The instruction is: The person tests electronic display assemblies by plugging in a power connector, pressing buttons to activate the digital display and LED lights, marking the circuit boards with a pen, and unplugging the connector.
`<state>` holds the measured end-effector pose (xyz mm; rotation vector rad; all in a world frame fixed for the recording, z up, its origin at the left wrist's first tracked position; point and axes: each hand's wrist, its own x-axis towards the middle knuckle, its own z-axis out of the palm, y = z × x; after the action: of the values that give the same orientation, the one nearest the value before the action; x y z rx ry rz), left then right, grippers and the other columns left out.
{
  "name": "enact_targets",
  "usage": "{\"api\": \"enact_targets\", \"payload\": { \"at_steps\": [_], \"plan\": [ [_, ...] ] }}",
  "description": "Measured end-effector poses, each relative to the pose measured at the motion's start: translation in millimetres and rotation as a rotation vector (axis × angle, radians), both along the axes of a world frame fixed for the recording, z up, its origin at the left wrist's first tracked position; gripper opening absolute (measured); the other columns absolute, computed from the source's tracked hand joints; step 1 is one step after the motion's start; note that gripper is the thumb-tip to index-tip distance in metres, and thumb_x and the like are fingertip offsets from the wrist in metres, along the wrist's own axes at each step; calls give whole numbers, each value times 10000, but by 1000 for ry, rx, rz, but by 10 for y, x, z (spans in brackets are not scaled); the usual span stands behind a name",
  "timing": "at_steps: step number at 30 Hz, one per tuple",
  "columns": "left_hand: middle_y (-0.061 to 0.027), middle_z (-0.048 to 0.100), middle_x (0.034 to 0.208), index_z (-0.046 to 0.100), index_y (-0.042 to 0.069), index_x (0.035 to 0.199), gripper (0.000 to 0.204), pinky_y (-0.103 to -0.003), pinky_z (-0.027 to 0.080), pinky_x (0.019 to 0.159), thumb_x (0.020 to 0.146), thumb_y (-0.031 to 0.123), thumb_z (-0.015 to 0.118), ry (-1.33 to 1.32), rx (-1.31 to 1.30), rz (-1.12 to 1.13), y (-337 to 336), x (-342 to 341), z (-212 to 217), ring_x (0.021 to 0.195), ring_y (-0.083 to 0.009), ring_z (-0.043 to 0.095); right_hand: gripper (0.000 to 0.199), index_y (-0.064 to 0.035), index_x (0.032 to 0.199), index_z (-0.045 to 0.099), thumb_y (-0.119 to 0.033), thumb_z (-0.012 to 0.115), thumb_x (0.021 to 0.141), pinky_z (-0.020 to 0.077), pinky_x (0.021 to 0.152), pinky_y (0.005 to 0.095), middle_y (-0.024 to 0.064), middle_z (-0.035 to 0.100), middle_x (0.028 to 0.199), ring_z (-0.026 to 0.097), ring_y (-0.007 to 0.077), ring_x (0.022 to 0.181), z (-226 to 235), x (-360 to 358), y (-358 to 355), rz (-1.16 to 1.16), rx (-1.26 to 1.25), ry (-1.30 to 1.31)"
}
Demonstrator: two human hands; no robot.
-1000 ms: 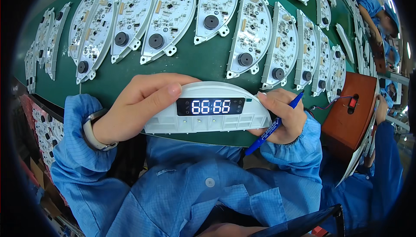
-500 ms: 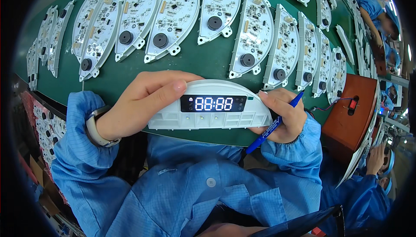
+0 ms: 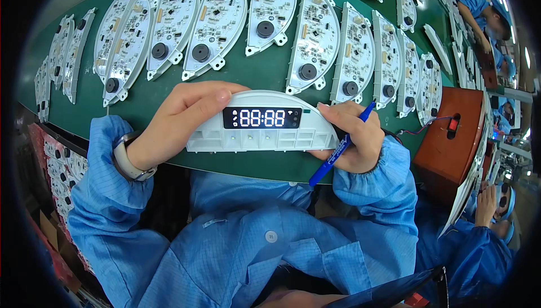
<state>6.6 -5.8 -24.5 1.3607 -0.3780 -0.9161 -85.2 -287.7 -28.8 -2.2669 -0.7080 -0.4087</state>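
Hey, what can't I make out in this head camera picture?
In the head view:
- White panel: its back, facing away from the camera.
- Left hand: some fingers, hidden behind the panel.
- One circuit board: upper end, cut off by the top edge.

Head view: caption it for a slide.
Left hand and right hand hold a white curved panel, its display lit; the right also grips a blue pen; circuit boards lie on the green table.

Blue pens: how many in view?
1: a blue pen, slanting across the right hand, which also holds the white panel by its right end. Others may be hidden from this view.
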Motion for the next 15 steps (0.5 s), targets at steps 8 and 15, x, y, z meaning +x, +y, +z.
{"api": "enact_targets", "payload": {
  "at_steps": [8,15],
  "plan": [
    [-111,678,1047,613,-68,1166,380,-268,483,865,998,229,447,-10,69,23,-19,19,-2,944,-138,627,559,19,1138,628,-155,841,652,538,612,344,153,679,896,677,284,739,12,-4,22,-22,-1,19],
    [-99,679,1051,616,-55,1175,376,-241,490,837,996,243,473,-48,30,17,-23,26,-22,928,-108,622,556,23,1116,636,-153,854,635,535,610,335,155,682,881,679,275,722,19,-12,49,-47,-8,28]
  ]
}}
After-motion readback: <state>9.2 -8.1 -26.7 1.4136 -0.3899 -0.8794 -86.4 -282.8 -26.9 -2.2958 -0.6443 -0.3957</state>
